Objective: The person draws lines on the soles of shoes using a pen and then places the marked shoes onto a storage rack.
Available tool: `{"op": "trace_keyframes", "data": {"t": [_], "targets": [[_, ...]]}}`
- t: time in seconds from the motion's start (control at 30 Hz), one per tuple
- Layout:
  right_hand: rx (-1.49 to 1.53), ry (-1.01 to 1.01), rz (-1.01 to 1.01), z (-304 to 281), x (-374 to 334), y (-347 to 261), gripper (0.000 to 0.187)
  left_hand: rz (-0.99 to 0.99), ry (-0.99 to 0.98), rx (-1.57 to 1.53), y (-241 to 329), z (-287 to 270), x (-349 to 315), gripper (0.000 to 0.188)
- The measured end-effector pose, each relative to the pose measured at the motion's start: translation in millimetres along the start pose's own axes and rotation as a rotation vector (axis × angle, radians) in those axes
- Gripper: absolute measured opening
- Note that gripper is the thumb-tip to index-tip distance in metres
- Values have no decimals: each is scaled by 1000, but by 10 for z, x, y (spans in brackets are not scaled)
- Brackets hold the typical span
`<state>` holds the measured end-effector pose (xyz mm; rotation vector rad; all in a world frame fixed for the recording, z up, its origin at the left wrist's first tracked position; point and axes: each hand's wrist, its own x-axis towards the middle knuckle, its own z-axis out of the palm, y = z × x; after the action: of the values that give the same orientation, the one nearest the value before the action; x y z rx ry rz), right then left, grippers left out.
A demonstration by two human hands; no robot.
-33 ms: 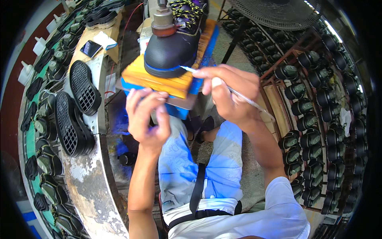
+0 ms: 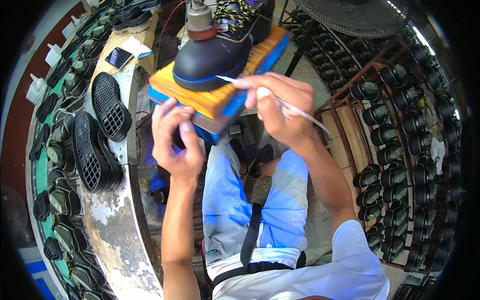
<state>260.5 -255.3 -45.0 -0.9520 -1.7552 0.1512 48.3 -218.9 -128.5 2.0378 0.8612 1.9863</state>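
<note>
A black safety boot point(image 2: 212, 62) with yellow-flecked laces point(image 2: 235, 17) lies toe toward me on a ribbed orange block point(image 2: 190, 100) with a blue base. A metal press head point(image 2: 201, 22) is over its upper. My right hand point(image 2: 285, 107) pinches a thin, pale, pen-like tool point(image 2: 305, 116), its tip at the toe's lower edge, where a blue line shows. My left hand point(image 2: 175, 135) is closed on the near left edge of the block, fingertips bent against it. How far its fingers reach underneath is hidden.
Black outsoles point(image 2: 90, 155) lie on a worn bench point(image 2: 110, 220) at left, with a phone point(image 2: 119, 58) further back. Beyond it, a green conveyor point(image 2: 45, 220) carries several shoe uppers. Racks of dark shoes point(image 2: 395, 175) fill the right, below a large fan point(image 2: 355, 15).
The block and boot have turned slightly, their near end swinging left. My left hand has moved left with the block's edge. The tool's tip has shifted left along the toe.
</note>
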Motion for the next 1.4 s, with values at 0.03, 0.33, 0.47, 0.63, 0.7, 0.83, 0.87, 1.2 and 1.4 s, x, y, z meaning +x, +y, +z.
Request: {"op": "trace_keyframes", "data": {"t": [0.03, 0.33, 0.47, 0.63, 0.7, 0.83, 0.87, 1.2, 1.4], "targets": [[56, 26, -83, 113, 28, 123, 29, -52, 74, -35, -76, 4, 19, 17], [-388, 98, -357, 342, 229, 747, 26, -130, -109, 524, -419, -173, 503, 66], [-508, 92, -353, 153, 190, 840, 28, -135, -170, 636, -471, -65, 597, 93], [-667, 107, -324, -264, 64, 890, 29, -110, -106, 542, -682, 22, 599, 103], [-702, 104, -328, -456, -13, 908, 30, -256, -179, 441, -780, 27, 686, 103], [-640, 25, -314, -539, -81, 609, 26, -68, -231, 545, -1549, -93, 1071, 84], [-639, 1, -321, -531, -89, 495, 26, -43, -228, 613, -1559, -30, 1104, 77], [-346, -20, -262, -140, -60, 330, 24, 51, -190, 55, -343, -103, -54, 11], [-313, 93, -302, 297, 133, 472, 21, -243, -95, 159, -762, -246, 214, 26]]}}
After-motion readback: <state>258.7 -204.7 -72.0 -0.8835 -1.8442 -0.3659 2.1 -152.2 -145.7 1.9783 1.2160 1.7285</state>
